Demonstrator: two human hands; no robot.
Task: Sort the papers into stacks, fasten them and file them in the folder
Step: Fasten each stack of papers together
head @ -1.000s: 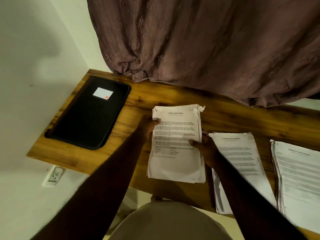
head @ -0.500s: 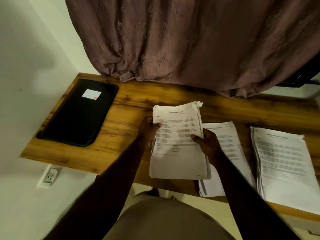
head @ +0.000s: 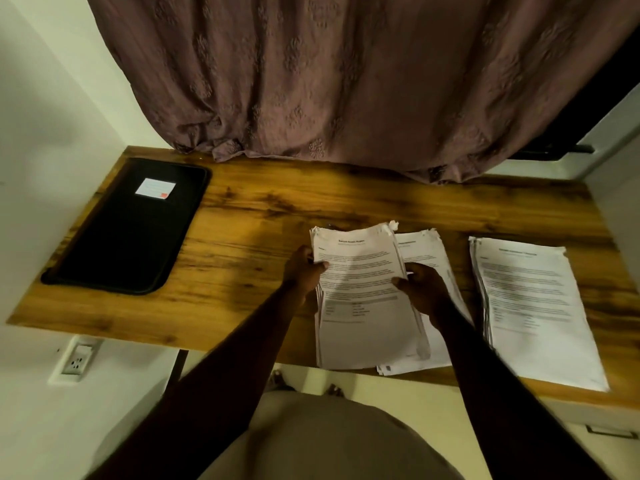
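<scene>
Page headings too blurred to read. Left hand (head: 304, 271) and right hand (head: 420, 289) both grip paper stack (head: 363, 306) edges, thumbs on top, over bench (head: 242, 237).

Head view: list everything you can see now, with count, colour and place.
held paper stack: 1, white, desk front, centre.
middle paper stack: 1, white, on desk, partly beneath the held one.
right paper stack: 1, white, desk right.
folder: 1, black, white label, desk left.
desk: 1, brown wood.
curtain: 1, mauve, behind desk.
wall socket: 1, white, below desk, left.
left hand: grips held stack's left edge.
right hand: grips its right edge.
</scene>
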